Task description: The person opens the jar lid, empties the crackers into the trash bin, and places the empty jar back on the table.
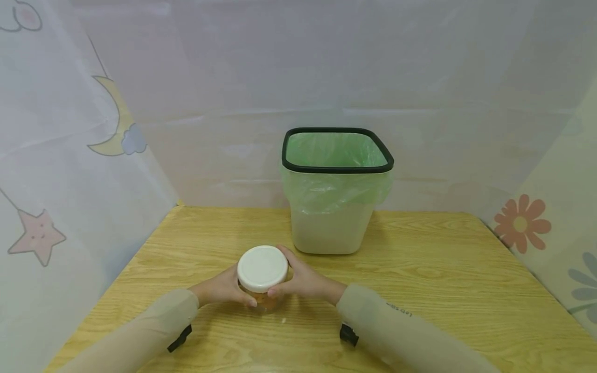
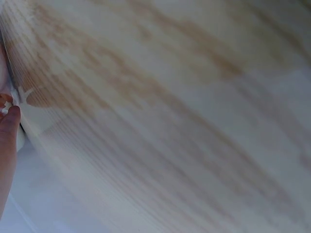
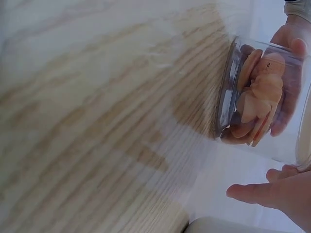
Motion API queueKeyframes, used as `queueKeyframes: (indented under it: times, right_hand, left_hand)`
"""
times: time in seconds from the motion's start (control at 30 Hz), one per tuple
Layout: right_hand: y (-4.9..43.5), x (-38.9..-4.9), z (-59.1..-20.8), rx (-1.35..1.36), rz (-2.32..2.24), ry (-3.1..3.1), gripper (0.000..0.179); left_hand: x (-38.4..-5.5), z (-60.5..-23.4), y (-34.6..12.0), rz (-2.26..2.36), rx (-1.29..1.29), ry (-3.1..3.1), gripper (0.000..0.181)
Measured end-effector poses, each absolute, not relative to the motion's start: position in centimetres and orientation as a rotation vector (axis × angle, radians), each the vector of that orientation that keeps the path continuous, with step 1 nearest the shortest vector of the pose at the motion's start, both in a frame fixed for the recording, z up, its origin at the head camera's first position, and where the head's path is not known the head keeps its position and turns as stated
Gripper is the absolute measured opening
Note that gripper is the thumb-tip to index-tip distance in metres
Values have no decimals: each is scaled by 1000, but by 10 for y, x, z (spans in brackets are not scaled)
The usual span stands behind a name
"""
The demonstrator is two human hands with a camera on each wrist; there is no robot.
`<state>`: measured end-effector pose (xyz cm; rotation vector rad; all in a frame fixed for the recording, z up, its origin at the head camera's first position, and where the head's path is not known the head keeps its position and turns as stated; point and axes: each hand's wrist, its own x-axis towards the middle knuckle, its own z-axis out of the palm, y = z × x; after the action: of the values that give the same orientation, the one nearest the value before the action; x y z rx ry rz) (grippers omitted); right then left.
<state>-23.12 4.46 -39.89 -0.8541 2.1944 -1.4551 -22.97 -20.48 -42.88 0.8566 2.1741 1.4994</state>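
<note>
A clear jar (image 3: 262,99) with a white lid (image 1: 263,268) stands at the middle front of the table between my two hands. Flat orange-tan pieces (image 3: 260,97) fill its lower part. My left hand (image 1: 226,287) grips the jar from the left, thumb in front. From the right, my right hand (image 1: 303,280) holds it near the lid, thumb at the front and fingers behind. In the right wrist view, the thumb of the right hand (image 3: 277,194) stretches beside the jar. Only a little of the left hand (image 2: 7,141) shows at the edge of the left wrist view.
Behind the jar, a pale bin (image 1: 331,228) with a black rim and a green liner bag (image 1: 333,147) stands on the wooden table (image 1: 434,290). Cloth walls (image 1: 224,93) with printed shapes enclose the table at the back and sides.
</note>
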Motion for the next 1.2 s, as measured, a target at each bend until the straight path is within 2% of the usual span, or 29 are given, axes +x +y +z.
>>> queueKeyframes:
  times: [0.33,1.2]
  right_hand:
    - [47,-240,-400,-934,-1474,2135,106]
    - [52,-256,-398,-1008,-1421,2059,110]
  left_hand:
    - [-229,-430,-205,1499,839,2165,107]
    - [-232,-429,-206,1505,836,2139,108]
